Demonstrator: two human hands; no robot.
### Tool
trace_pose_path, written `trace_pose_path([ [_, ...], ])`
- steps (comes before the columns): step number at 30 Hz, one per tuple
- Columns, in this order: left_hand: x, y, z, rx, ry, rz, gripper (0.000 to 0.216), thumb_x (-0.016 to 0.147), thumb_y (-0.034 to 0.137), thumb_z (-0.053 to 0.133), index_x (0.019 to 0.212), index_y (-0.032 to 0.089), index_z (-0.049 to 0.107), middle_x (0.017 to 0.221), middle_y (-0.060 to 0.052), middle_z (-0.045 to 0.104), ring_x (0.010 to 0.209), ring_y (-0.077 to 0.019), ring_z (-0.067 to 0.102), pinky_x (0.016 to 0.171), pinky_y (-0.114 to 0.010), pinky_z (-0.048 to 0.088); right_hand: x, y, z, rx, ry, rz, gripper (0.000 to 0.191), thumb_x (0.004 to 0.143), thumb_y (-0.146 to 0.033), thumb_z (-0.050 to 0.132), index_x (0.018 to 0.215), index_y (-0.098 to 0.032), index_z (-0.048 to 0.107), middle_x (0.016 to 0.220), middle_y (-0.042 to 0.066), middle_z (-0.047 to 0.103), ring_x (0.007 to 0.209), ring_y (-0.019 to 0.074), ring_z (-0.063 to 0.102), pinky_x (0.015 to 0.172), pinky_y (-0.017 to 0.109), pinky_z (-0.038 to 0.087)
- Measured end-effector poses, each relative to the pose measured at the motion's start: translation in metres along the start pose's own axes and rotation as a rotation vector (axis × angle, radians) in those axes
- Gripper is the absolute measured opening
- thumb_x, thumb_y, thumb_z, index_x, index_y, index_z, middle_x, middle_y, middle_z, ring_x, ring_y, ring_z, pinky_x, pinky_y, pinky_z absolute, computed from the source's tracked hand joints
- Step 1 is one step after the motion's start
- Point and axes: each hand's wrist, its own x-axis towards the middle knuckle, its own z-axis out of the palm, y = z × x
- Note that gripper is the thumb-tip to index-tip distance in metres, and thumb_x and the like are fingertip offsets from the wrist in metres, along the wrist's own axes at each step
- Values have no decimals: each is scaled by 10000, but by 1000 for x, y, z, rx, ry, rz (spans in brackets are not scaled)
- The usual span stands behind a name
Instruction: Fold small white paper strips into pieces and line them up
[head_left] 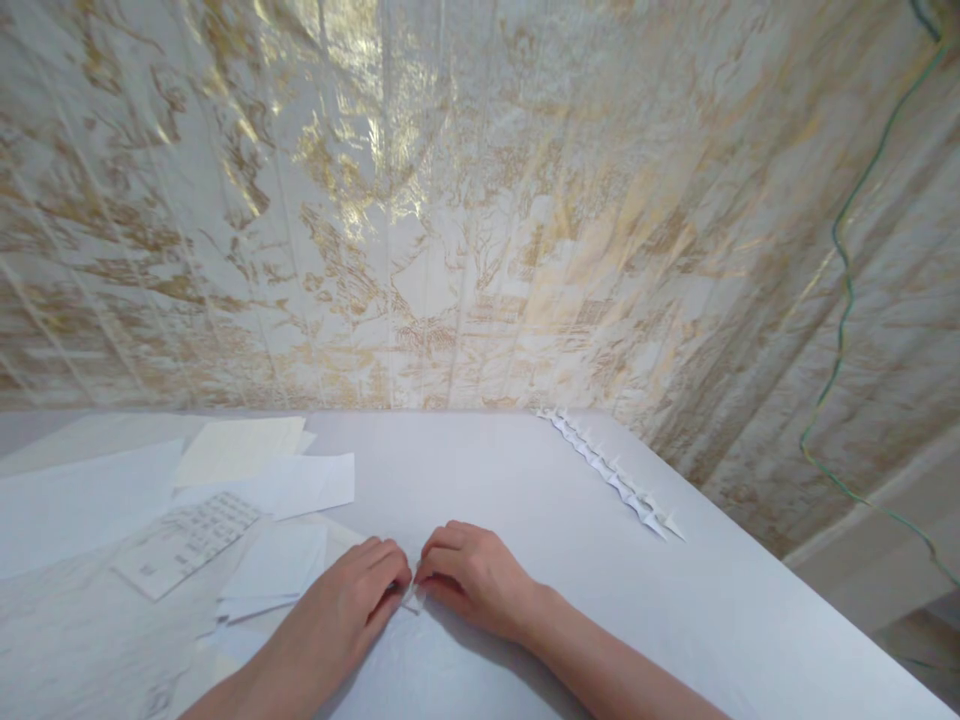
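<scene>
My left hand point(369, 585) and my right hand point(471, 578) meet over the white table, fingertips pinched close together. Between them is a small piece of folded white paper point(411, 600), mostly covered by the fingers. Both hands are closed on this paper. Just left of my left hand lies a stack of small white paper sheets point(276, 562). Farther off to the right, folded paper pieces point(611, 472) with pointed tips stand in a long row along the table's edge.
Loose papers, among them a cream sheet point(238, 450), a large white sheet point(82, 505) and a printed sheet point(187, 545), overlap on the left. A gold-patterned wall covering point(450, 250) rises behind the table point(465, 465). A green cord point(840, 340) hangs at the right.
</scene>
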Motion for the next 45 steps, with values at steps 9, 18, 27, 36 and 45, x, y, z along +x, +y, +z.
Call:
trace_pose_path([
  [9,7,0,5,31,-2,-34,138,880,190,518,754,212,569,831,-33,657,833,-232,615,796,-366,479,3,-7,1,30,31,116,79,864,-103,631,875,-177,656,821,42,680,778,188,595,741,280,444],
  [18,11,3,18,111,72,-6,178,891,114,451,838,202,597,878,-47,645,876,-249,588,822,-402,458,1,7,-9,278,25,294,173,822,-15,704,825,-186,729,841,4,672,880,167,574,883,298,410],
  [27,13,0,18,105,103,1,179,897,165,462,789,211,596,831,-48,659,833,-249,595,797,-399,466,3,10,-5,420,62,389,124,783,-89,793,755,-200,746,812,-15,695,871,159,582,891,296,384],
  [36,14,1,13,17,110,-48,200,892,208,454,782,223,621,793,-33,655,822,-246,615,783,-380,454,8,4,-2,400,68,475,117,757,-94,809,731,-186,741,778,-22,694,854,155,572,883,292,377],
  [45,10,2,8,-170,128,-161,207,879,282,456,820,240,650,803,-15,683,774,-215,654,738,-336,484,12,-8,2,301,53,581,114,731,-171,839,774,-210,741,884,3,690,947,198,535,881,331,358],
])
